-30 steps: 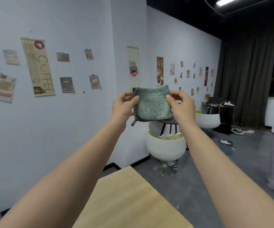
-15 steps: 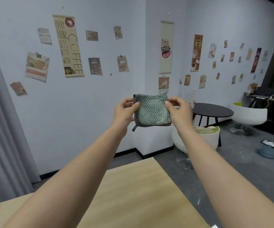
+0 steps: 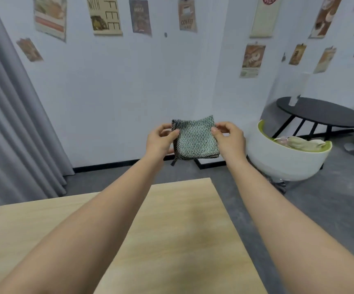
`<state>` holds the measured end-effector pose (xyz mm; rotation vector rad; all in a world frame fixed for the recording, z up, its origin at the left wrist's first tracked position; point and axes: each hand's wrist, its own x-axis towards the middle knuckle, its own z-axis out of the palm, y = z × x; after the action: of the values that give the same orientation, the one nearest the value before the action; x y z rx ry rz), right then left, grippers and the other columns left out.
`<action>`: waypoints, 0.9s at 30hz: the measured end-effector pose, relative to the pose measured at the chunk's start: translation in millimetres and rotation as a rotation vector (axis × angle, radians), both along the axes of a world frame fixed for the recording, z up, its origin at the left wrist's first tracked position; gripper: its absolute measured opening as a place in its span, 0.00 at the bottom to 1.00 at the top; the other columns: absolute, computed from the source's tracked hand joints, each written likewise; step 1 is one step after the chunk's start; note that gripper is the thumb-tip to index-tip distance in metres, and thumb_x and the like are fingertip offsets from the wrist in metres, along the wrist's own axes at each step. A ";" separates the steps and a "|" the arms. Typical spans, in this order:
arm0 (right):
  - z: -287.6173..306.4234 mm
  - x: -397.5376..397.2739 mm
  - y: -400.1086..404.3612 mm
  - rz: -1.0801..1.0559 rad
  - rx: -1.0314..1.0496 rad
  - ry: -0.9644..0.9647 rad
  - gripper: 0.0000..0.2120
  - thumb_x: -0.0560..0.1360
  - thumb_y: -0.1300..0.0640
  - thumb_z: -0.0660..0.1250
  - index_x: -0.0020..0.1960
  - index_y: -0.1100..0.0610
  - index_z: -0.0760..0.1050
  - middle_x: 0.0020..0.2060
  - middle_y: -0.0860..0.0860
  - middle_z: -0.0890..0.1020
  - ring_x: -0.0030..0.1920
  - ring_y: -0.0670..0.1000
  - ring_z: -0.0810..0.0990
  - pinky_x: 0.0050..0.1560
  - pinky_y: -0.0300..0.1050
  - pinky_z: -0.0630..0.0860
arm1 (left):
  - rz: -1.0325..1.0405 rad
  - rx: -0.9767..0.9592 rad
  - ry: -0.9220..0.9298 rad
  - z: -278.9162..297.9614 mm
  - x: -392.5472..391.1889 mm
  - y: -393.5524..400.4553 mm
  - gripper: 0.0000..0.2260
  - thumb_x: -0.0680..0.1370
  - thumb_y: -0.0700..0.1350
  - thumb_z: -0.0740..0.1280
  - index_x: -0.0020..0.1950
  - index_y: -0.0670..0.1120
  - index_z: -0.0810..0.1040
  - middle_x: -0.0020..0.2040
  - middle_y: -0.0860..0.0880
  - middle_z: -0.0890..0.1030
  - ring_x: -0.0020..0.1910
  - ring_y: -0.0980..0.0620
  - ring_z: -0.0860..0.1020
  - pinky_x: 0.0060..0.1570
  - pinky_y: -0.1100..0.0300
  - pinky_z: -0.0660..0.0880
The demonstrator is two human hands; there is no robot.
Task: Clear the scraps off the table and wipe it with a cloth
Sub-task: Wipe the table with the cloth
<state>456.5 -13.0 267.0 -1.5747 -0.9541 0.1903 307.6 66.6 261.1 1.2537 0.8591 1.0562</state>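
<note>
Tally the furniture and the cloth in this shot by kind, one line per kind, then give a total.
Cloths: 1, the green woven cloth, pinched between left hand and right hand
Wooden tables: 1
Round black tables: 1
White tub chairs fully in view: 1
Total: 4

Grey curtain (image 3: 12,124) at left, coffee posters (image 3: 105,15) on wall, round black side table (image 3: 322,112), white tub chair (image 3: 284,160)
</note>
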 end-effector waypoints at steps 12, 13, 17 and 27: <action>-146.8 53.9 50.9 -0.058 -0.291 0.120 0.06 0.75 0.58 0.67 0.51 0.57 0.79 0.42 0.49 0.79 0.43 0.45 0.76 0.39 0.26 0.69 | 0.027 -0.240 0.197 -141.3 52.6 45.1 0.13 0.76 0.39 0.68 0.60 0.41 0.74 0.50 0.45 0.74 0.47 0.50 0.76 0.35 0.60 0.79; -159.6 59.0 55.0 -0.049 -0.301 0.136 0.05 0.75 0.59 0.67 0.50 0.57 0.79 0.41 0.49 0.79 0.43 0.45 0.75 0.39 0.26 0.70 | 0.026 -0.263 0.206 -154.1 58.6 48.0 0.13 0.76 0.38 0.68 0.61 0.41 0.74 0.50 0.44 0.74 0.47 0.49 0.76 0.38 0.58 0.79; -209.9 79.7 71.9 -0.004 -0.409 0.167 0.05 0.76 0.59 0.66 0.51 0.57 0.78 0.42 0.48 0.78 0.42 0.46 0.75 0.39 0.36 0.67 | 0.065 -0.367 0.250 -202.9 82.4 57.0 0.13 0.76 0.33 0.65 0.60 0.40 0.74 0.50 0.44 0.73 0.47 0.48 0.75 0.43 0.54 0.79; -319.9 123.2 111.1 0.038 -0.604 0.295 0.08 0.75 0.62 0.66 0.53 0.62 0.78 0.40 0.51 0.78 0.43 0.50 0.76 0.43 0.39 0.69 | 0.172 -0.494 0.367 -307.5 124.7 76.9 0.09 0.75 0.34 0.66 0.55 0.41 0.76 0.40 0.49 0.74 0.37 0.49 0.74 0.44 0.54 0.75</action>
<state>579.7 98.2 -52.9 -2.0015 -0.7257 0.7733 432.3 143.4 -46.4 0.9713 1.4319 0.6866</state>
